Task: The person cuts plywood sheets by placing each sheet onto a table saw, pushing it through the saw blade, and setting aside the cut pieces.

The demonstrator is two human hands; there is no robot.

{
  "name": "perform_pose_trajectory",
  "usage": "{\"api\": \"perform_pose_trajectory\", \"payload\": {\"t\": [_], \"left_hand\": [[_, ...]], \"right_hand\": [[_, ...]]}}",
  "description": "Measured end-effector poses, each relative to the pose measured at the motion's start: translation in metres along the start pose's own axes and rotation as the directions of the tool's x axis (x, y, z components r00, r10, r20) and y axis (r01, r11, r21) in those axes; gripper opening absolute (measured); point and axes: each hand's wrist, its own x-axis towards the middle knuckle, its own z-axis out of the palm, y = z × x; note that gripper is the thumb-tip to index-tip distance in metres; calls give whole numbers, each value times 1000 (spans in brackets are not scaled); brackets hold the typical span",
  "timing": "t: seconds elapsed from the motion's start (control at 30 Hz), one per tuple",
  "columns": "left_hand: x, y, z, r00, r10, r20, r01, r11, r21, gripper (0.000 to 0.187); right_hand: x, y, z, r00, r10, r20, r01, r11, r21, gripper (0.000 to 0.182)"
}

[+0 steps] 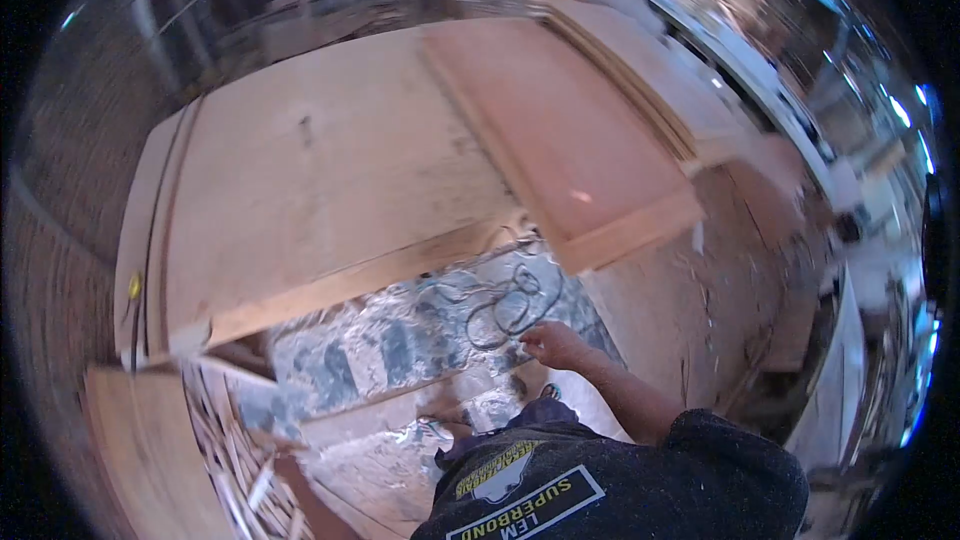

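Standing over a dust-streaked floor, a person in a dark T-shirt lettered "LEM SUPERBOND" looks down on a woodworking space crowded with sheet material. At far left, a small yellow object rests near the edge of a broad pale wood panel. Below it lie a lighter board and a heap of loose wood strips. Beside the strips, the left hand is blurred and dim; whether its fingers are released or clenched cannot be told. At center, thin dark cord forms loops against the floor, just short of the panel's near edge. The right hand reaches to the loops' lower side, fingers bent and tips close together; whether they grasp the cord cannot be told. Farther right, a reddish panel lies beside stacked boards.
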Motion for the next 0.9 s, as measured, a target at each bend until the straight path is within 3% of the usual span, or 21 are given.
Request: {"api": "perform_pose_trajectory", "payload": {"t": [0.03,0.07,0.1,0.13,0.17,0.2,0.23,0.27,0.3,0.33,0.37,0.4,0.43,0.47,0.53,0.63,0.7,0.77,0.83,0.9], "left_hand": [[3,72,-10,1000,-12,-19,14,993,116,19],[10,123,-18,986,155,69,-107,882,-459,12],[20,196,-31,968,236,-82,-219,641,-736,11],[19,256,-75,978,82,190,166,236,-957,12],[23,309,-120,951,250,182,149,143,-978,14],[49,348,-212,802,478,359,276,237,-931,19],[65,380,-306,771,572,281,243,143,-959,23],[67,424,-342,667,700,255,213,149,-966,30],[80,447,-408,611,784,114,72,88,-993,34],[82,483,-443,554,830,73,79,35,-996,38],[91,516,-473,520,854,21,2,23,-1000,38],[97,544,-502,475,880,-16,-65,17,-998,37],[99,570,-537,495,868,-38,-87,6,-996,35],[103,587,-565,503,862,-59,-117,1,-993,34],[109,618,-635,625,761,-174,-23,-205,-979,29],[128,668,-716,559,810,-176,24,-228,-973,27],[141,692,-757,608,761,-225,67,-332,-941,27],[167,722,-792,650,715,-257,70,-394,-916,25],[199,756,-822,679,680,-279,56,-426,-903,21],[255,819,-850,721,642,-262,132,-498,-857,18]], "right_hand": [[-22,33,10,999,41,15,-40,999,-37,28],[-46,62,17,985,157,77,-153,987,-54,31],[-71,96,26,953,267,140,-259,963,-75,34],[-99,146,49,940,302,160,-283,950,-132,35],[-137,197,73,924,337,181,-304,934,-187,36],[-174,234,89,881,437,184,-405,895,-188,34],[-211,270,102,831,523,191,-492,850,-187,33],[-248,281,95,793,585,171,-581,810,-79,32],[-288,300,93,757,634,158,-645,764,24,32],[-309,336,113,807,588,59,-590,806,36,31],[-351,368,126,776,629,-37,-629,769,-115,32],[-394,428,171,789,613,-23,-576,753,319,32],[-424,438,156,614,766,189,-766,522,375,29],[-446,432,153,624,766,151,-770,572,282,28],[-495,473,152,664,747,33,-747,660,72,25],[-537,494,119,431,902,-5,-706,340,621,22],[-544,496,104,366,931,-2,-576,228,785,22],[-543,504,96,278,960,40,-412,81,907,21],[-533,508,107,174,967,184,-320,-121,940,21],[-517,523,130,157,951,265,-331,-202,922,21]]}}
